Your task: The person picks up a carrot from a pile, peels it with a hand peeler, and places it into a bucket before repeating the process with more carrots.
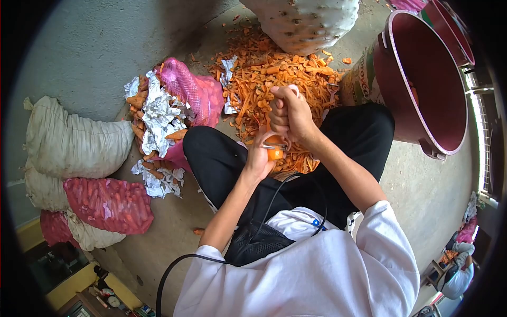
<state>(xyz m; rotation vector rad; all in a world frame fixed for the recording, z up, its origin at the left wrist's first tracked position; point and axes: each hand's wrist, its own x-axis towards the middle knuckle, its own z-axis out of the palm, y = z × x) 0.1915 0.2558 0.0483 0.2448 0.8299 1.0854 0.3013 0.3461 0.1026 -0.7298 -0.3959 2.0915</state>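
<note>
My left hand [257,160] is wrapped round an orange carrot [275,154], held low between my knees. Closed in a fist, my right hand [291,115] grips a pale pink peeler [287,141]. Its metal blade lies across the carrot, close to my left fingers. The upper part of the carrot is partly hidden by the peeler and my hands. Under and beyond both hands spreads a heap of carrot peels [264,79] on the floor. A second peeler [332,91] appears to lie at the heap's right edge.
At right stands a large dark red tub [388,68], with another tub [449,26] behind it. A pink mesh bag [193,90], crumpled paper [158,113] and loose carrots lie left. Further left are a white sack [79,140] and a red mesh bag of carrots [108,205]. A bulging white sack [306,24] stands ahead.
</note>
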